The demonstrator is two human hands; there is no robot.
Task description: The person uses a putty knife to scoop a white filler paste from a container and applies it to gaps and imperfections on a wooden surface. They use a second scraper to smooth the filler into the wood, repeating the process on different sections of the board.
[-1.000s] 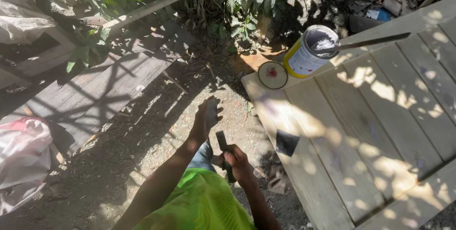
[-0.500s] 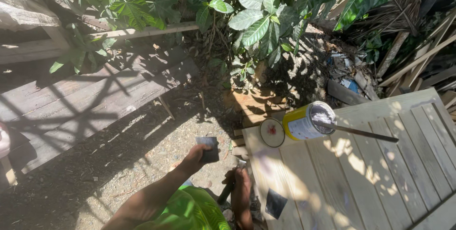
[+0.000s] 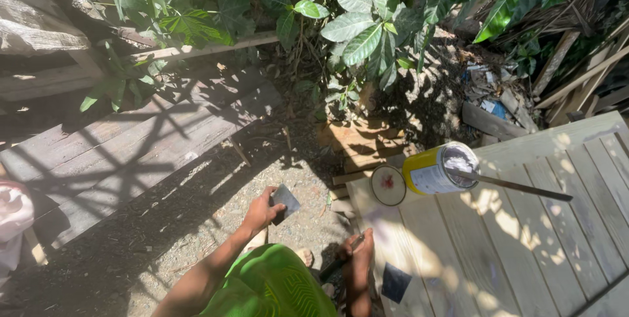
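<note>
Half a second ago the left hand (image 3: 261,211) was a bit farther from the body; now it sits closer, out over the gravel to the left of the pale wooden slat panel (image 3: 524,238), and the flat grey scraper blade (image 3: 285,202) shows more clearly. Its fingers are curled shut around the near edge of that blade, thumb on top, so the blade sticks out past the fingertips toward the panel. The right hand (image 3: 360,255) hangs at the panel's left edge, fingers closed on a thin dark stick-like tool (image 3: 341,262) (I cannot tell what kind). On the panel, near its far left corner, stands an open yellow metal can (image 3: 434,171) with a long stir stick (image 3: 517,187) lying across its rim, and a round lid (image 3: 388,185) lies just left of the can. A small dark square (image 3: 396,282) lies on the panel close to the right hand. To do this well, I think the blade should be held flat and firm, with a tight grip, so it does not slip.
</note>
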